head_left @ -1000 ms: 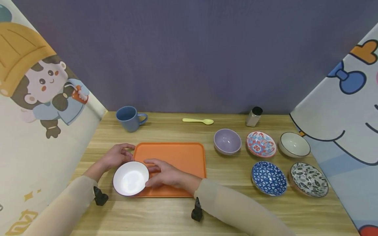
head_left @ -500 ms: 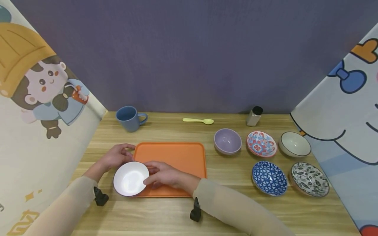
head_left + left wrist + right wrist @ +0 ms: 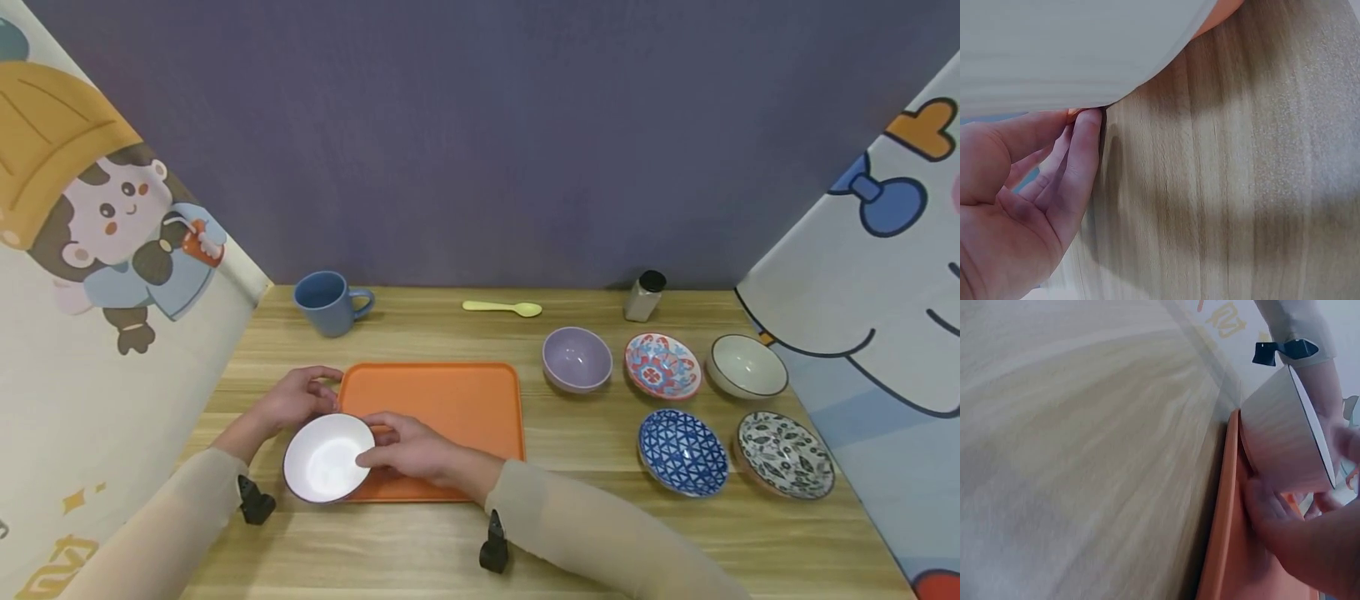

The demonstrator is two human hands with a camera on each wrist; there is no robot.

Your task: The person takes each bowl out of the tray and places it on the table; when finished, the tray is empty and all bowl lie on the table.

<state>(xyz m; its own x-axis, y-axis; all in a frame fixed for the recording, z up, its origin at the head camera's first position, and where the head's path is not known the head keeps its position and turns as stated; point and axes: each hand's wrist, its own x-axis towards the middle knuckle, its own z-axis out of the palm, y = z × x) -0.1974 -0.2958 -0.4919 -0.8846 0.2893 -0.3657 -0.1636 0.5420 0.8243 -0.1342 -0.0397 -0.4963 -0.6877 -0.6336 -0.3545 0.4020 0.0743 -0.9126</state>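
Note:
A white bowl with a dark rim sits over the left end of the orange tray. My right hand grips the bowl's right side, thumb over the rim and fingers against the outer wall. In the right wrist view the bowl stands inside the tray's raised edge, close to its corner. My left hand is at the tray's left edge, behind the bowl. Seen from the left wrist, its thumb and fingertips pinch a bit of orange rim, mostly hidden by the bowl.
A blue mug stands at the back left, with a yellow spoon and a black-lidded shaker along the wall. To the right are a purple bowl, a cream bowl and several patterned dishes.
My right hand has moved left onto the bowl; its thumb now laps over the rim. The bowl has shifted slightly left and tilted. My left hand stays in place.

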